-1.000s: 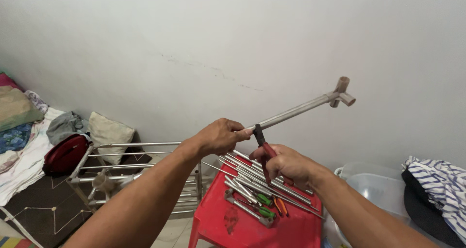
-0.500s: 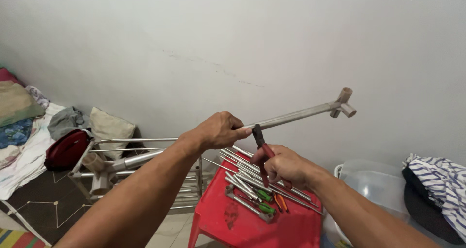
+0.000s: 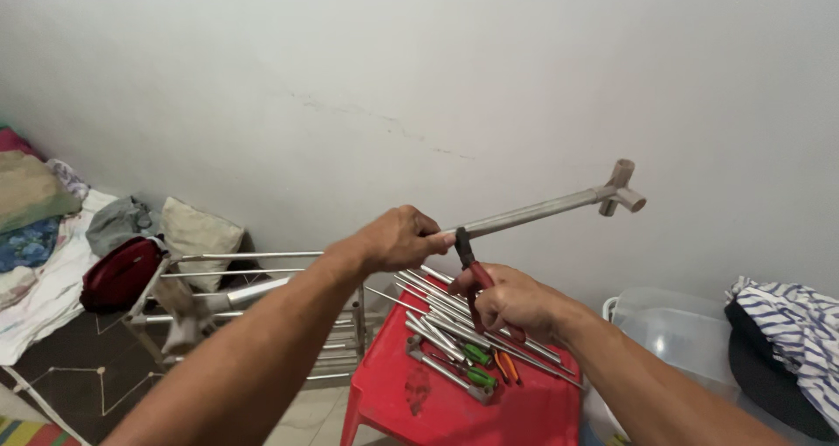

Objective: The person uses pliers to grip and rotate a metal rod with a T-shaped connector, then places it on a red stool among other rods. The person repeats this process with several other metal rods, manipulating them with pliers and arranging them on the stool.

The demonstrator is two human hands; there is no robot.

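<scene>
Grey metal tubing, a long rod with a T-shaped plastic joint at its far right end [image 3: 559, 208], is held raised before the pale wall, the left hand [image 3: 398, 239] closed round its near end; the right hand [image 3: 511, 299] is closed on red-handled pliers [image 3: 472, 271], their dark jaws set against the tube beside the left hand's fingers. A slip on smooth round metal could pinch those fingers; below, bare steel rods and green and orange screwdrivers lie on a glossy red plastic stool [image 3: 419, 398].
</scene>
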